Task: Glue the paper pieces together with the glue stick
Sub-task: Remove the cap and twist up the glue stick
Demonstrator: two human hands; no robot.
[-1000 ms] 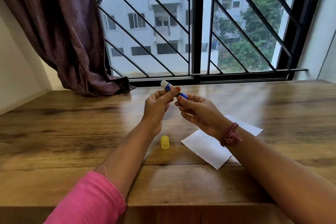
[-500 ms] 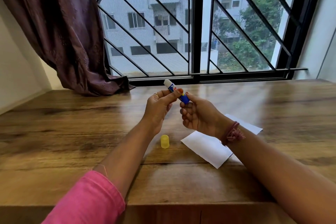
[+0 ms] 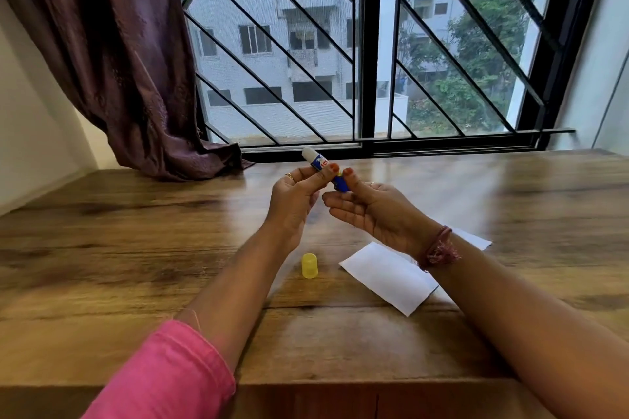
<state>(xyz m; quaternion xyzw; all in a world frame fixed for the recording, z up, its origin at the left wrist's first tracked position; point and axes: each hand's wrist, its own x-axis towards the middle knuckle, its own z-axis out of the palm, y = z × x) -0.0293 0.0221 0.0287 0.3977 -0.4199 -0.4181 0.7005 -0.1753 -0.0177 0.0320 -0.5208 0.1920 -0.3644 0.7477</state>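
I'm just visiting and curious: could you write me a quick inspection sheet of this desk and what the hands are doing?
Surface: wooden table, dry.
Job's things: glue stick uncapped, held above the table; yellow cap standing alone; white paper pieces flat, overlapping.
Clutter: nothing seen.
Hands: left hand grips the stick's barrel; right hand pinches its base.
Cables: nothing seen.
Surroundings: barred window, curtain at left.

One head-worn, wide-angle view looks forward and down from the person's seat — across the wooden table (image 3: 102, 248) toward the barred window (image 3: 364, 44) straight ahead. Both forearms reach in from the lower edge, the left hand (image 3: 292, 201) and right hand (image 3: 374, 211) meeting near the frame's middle, close to the lens. No second view shares the scene — straight lines bow at the edges.
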